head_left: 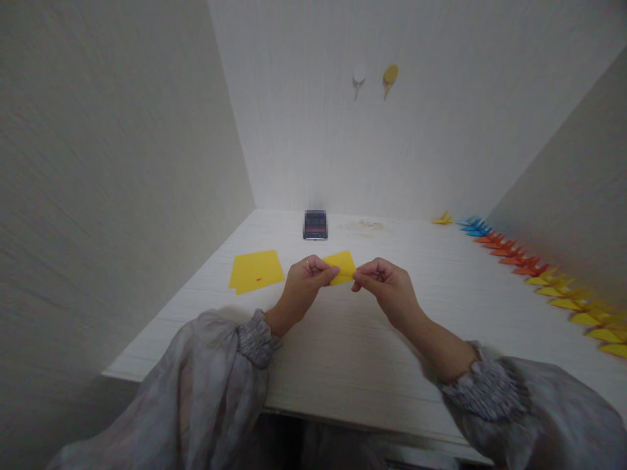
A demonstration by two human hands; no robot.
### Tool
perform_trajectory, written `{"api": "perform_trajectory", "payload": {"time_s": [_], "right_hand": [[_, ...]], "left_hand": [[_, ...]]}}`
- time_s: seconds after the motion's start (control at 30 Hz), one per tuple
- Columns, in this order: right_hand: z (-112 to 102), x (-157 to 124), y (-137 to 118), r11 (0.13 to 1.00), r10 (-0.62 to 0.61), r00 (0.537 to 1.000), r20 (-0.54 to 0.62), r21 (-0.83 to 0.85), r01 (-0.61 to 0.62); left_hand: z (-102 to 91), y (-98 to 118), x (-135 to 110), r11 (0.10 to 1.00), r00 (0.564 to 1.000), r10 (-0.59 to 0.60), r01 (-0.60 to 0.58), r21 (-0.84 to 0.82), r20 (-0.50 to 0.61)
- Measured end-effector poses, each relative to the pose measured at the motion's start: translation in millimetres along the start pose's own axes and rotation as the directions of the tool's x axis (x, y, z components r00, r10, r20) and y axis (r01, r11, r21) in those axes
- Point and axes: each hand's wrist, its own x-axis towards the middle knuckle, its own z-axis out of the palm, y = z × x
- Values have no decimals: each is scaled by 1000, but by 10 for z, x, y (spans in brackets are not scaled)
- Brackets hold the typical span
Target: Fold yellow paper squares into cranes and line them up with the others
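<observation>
A small piece of folded yellow paper (341, 264) is held up between my two hands, over the middle of the white table. My left hand (307, 279) pinches its left side, thumb on the near face. At the right corner, my right hand (385, 282) grips the paper between thumb and fingertips. Left of my left hand lie flat yellow paper sheets (257, 269), overlapping, with a small reddish mark near their lower edge. The fingers behind the folded paper are partly hidden.
A phone-like dark device (315, 226) sits at the back against the wall. Along the right side runs a row of folded paper birds, yellow (568, 294), red-orange (509, 253) and blue (475, 226). One yellow bird (443, 219) stands apart. Two hooks (390, 75) are on the back wall.
</observation>
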Motion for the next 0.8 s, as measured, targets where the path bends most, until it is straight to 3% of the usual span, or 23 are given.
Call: {"api": "perform_trajectory", "payload": {"time_s": [0.8], "right_hand": [[45, 22, 27, 976, 30, 999, 25, 216, -35]], "left_hand": [[10, -6, 7, 1000, 996, -2, 3, 12, -90]]}}
